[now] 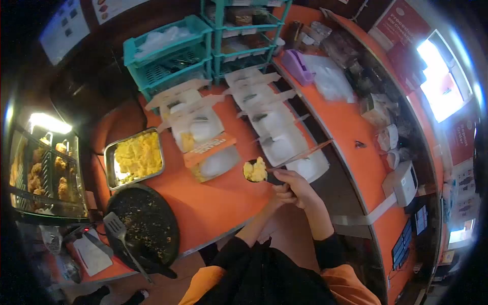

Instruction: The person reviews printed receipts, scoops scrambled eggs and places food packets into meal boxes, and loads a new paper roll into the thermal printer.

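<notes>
My right hand (300, 189) is closed around the handle of a dark serving spoon (274, 179). Yellow scrambled egg (255, 170) fills the spoon's bowl, held above the counter's front edge. Close against the right hand is my left hand (280, 197); its fingers are mostly hidden, so its grip is unclear. Beyond the spoon stand two rows of open white takeaway boxes (279, 147), some with small dark items inside. One box in the left row has an orange printed flap (209, 149) and some yellow food. A metal tray (161, 170) of scrambled egg sits to the left.
A black round pan (142, 229) with crumbs has a slotted spatula (118, 229) across it. Far left, a lit display case (46, 173) holds fried pieces. Teal baskets (168, 56) stand behind. A purple tape dispenser (299, 67) and plastic bags (328, 79) lie on the right counter.
</notes>
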Available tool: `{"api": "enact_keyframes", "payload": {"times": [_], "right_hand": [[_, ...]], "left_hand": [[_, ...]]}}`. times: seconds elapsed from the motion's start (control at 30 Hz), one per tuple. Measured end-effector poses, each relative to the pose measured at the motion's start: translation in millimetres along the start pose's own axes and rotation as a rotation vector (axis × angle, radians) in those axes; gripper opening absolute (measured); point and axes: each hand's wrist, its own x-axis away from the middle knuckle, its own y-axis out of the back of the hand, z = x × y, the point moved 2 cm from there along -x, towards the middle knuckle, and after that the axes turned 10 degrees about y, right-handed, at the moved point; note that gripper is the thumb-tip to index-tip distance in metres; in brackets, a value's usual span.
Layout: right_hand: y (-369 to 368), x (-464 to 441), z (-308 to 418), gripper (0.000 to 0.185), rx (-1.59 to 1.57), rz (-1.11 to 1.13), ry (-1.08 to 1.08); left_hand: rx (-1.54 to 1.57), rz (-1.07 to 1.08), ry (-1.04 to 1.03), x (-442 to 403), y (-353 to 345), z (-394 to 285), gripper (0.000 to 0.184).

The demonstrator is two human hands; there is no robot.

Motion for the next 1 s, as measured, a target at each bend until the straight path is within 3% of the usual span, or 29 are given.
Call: {"api": "enact_keyframes", "payload": {"times": [0.23, 0.37, 0.5, 0.57, 0.6, 0.7, 0.77, 0.83, 0.9, 0.93, 1.0], "right_hand": [[85, 39, 5, 0.035, -0.014, -0.010, -0.004], [94, 43, -3, 0.034, 0.016, 0.043, -0.058], [94, 27, -30, 0.034, 0.100, 0.141, -0.165], [85, 6, -49, 0.035, 0.101, 0.206, -0.216], [78, -5, -61, 0.035, 0.114, 0.230, -0.225], [39, -31, -86, 0.038, 0.189, 0.270, -0.251], [13, -48, -98, 0.041, 0.429, 0.313, -0.031], [0, -71, -117, 0.041, 0.476, 0.366, -0.034], [-24, -83, -124, 0.041, 0.775, 0.496, 0.320], [-30, -84, -130, 0.041, 0.780, 0.503, 0.315], [-57, -73, -128, 0.043, 1.246, 0.549, 0.708]], "left_hand": [[-0.005, -0.137, 0.012, -9, -38, 0, 0.050], [-0.005, -0.303, 0.091, 29, -2, 1, 0.056], [0.259, -0.370, 0.372, 92, 61, -25, 0.065], [-0.247, -0.697, -0.217, 111, 88, 5, 0.064], [0.098, -0.404, 0.327, 141, 109, -30, 0.062], [0.262, -0.481, 0.330, 170, 143, -2, 0.058], [0.323, -0.461, 0.416, 189, 171, 5, 0.057], [0.282, -0.452, 0.392, 202, 190, 10, 0.060], [0.297, -0.460, 0.395, 210, 201, 16, 0.065], [0.305, -0.449, 0.358, 214, 206, 18, 0.064], [0.317, -0.438, 0.326, 218, 209, 30, 0.064]]}}
